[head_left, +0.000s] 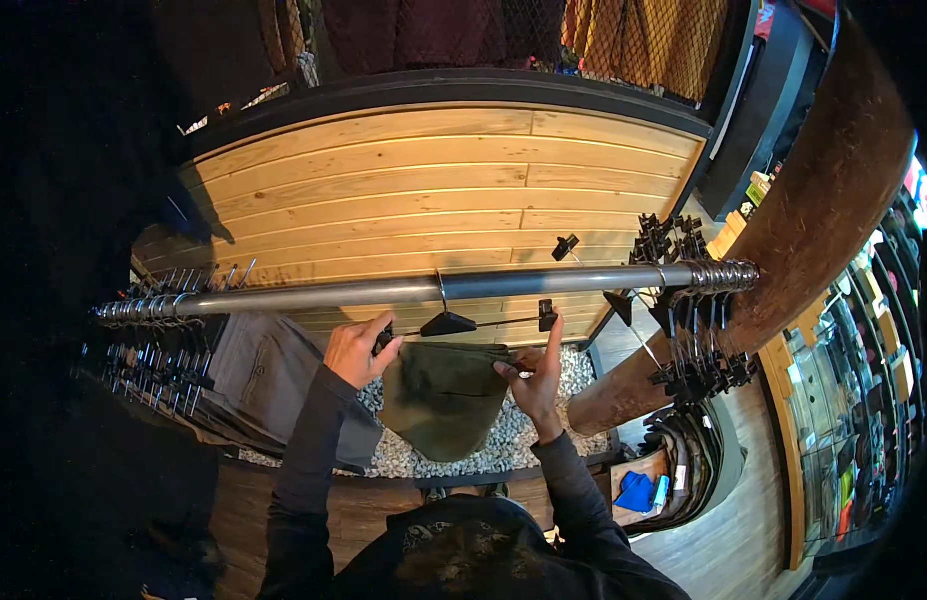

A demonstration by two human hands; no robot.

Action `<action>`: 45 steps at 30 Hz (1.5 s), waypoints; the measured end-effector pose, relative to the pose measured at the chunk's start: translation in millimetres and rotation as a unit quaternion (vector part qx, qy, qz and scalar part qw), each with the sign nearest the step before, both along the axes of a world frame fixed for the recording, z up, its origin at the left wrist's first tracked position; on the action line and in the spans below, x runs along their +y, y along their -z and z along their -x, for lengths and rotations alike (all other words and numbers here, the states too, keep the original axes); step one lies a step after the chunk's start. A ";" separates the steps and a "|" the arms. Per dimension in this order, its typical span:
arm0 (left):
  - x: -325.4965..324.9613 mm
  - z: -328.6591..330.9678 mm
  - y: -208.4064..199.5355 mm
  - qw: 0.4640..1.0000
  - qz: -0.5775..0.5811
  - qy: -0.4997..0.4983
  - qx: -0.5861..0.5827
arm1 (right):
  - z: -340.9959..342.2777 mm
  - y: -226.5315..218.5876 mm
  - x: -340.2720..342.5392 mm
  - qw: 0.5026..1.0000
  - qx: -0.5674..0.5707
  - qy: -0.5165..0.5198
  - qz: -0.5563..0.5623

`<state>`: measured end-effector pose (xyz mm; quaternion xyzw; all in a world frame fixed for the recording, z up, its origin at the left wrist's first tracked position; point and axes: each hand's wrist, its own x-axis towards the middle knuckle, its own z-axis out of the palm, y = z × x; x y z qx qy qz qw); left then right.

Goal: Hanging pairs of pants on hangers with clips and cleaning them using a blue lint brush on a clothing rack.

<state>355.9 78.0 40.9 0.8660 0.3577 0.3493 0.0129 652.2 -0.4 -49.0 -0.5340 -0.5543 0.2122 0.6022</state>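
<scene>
A clip hanger with a black middle piece hangs by its hook from the metal rail in front of me. My left hand is closed around the hanger's left clip, at the upper left corner of a folded olive-green garment. The garment hangs below the hanger. At its upper right corner, my right hand pinches the cloth between thumb and fingers. The right index finger points up beside the hanger's right black clip, which sits above the cloth, apart from it.
Grey trousers and several hangers crowd the rail's left end. Bare clip hangers bunch at its right end, against a thick brown post. Behind is a wood-plank panel; white pebbles lie below. Folded clothes stand lower right.
</scene>
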 end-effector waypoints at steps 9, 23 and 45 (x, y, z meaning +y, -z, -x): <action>7.8 -1.8 16.2 0.998 0.007 0.036 -0.043 | -10.5 -32.2 4.9 0.999 -0.036 -0.012 0.000; 12.1 -0.2 3.1 0.999 0.016 0.020 -0.034 | 3.7 -19.4 5.2 0.993 -0.108 -0.046 0.008; 8.0 9.8 -4.2 1.000 0.013 -0.022 0.009 | -2.6 -58.0 13.6 0.983 -0.161 -0.075 -0.048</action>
